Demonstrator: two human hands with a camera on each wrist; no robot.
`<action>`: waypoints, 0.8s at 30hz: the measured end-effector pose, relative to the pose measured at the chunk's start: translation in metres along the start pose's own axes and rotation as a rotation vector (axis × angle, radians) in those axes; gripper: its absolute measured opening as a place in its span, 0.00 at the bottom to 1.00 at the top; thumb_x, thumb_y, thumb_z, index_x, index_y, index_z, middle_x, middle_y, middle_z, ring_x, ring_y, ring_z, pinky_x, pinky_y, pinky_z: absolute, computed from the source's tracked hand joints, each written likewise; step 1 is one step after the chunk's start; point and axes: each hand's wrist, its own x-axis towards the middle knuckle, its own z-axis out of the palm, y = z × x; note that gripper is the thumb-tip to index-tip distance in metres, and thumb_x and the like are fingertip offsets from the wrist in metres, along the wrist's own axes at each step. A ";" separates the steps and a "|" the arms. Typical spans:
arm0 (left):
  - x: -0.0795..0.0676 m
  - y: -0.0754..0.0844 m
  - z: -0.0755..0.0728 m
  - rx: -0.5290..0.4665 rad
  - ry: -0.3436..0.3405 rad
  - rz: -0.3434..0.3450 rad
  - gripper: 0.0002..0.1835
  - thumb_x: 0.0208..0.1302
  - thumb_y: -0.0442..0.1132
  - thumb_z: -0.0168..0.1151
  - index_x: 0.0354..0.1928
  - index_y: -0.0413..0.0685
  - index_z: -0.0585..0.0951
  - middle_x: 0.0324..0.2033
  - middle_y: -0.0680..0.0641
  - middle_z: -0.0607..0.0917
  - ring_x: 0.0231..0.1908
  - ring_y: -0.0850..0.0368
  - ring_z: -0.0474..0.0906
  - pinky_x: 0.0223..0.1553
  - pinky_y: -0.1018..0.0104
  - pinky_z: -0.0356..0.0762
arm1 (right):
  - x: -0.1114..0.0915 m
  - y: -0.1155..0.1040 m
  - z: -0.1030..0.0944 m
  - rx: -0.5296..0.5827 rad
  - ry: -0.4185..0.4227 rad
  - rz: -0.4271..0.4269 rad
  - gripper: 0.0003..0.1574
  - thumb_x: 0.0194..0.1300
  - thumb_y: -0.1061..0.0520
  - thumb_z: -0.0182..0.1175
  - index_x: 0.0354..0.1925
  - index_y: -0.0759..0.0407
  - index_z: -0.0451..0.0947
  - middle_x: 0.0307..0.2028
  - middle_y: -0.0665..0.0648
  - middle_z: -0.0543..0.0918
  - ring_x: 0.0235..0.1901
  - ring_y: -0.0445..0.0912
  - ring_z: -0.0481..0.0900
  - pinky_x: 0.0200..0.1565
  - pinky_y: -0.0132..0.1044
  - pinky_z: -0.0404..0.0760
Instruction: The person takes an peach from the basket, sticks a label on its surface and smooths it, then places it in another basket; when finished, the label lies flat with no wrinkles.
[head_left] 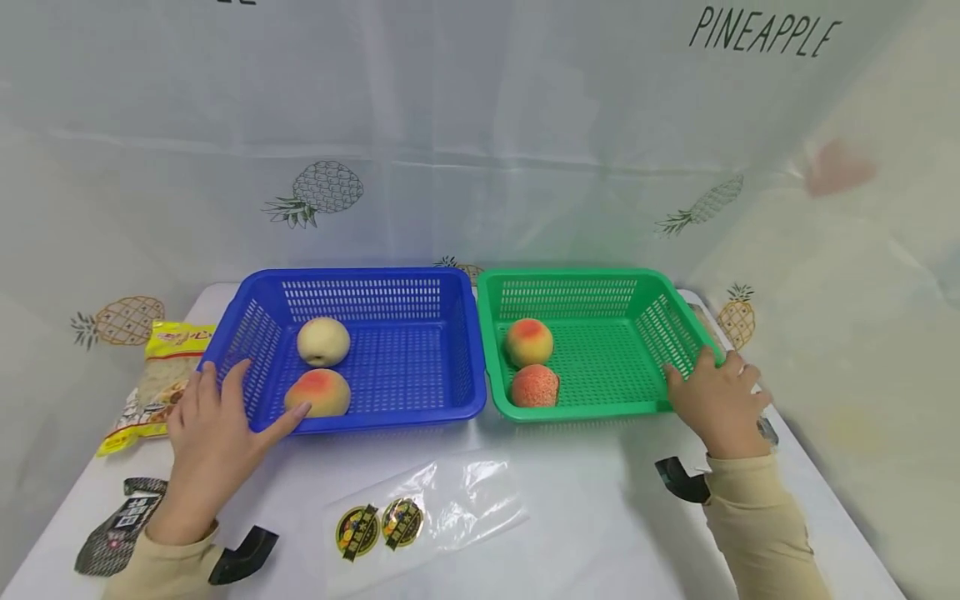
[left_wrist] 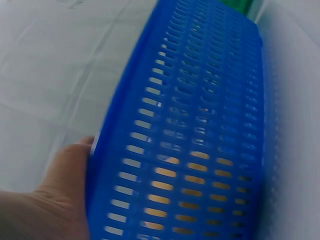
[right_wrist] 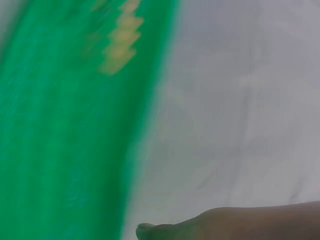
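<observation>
- The left hand (head_left: 213, 442) is held spread at the front left corner of the blue basket (head_left: 405, 367).
- The right hand (head_left: 720, 404) is spread at the front right corner of the green basket (head_left: 600, 358).
- The baskets are set side by side.
- A pale fruit (head_left: 323, 342) and a peach (head_left: 318, 393) are held in the blue, two reddish fruits (head_left: 535, 388) in the green.

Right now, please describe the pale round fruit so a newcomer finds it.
Find the blue rectangular plastic basket, left of the green rectangular plastic basket. In its left half, on the far side of a yellow-orange round fruit, lies the pale cream round fruit. Unlike that red-blushed neighbour, it shows no red.
</observation>
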 end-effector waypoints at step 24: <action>-0.004 -0.005 0.012 0.051 0.206 0.042 0.47 0.41 0.67 0.60 0.55 0.34 0.67 0.57 0.26 0.61 0.61 0.32 0.50 0.51 0.33 0.48 | 0.056 -0.387 0.035 0.279 -0.843 -0.644 0.46 0.60 0.32 0.43 0.67 0.52 0.46 0.64 0.56 0.58 0.51 0.53 0.72 0.44 0.41 0.77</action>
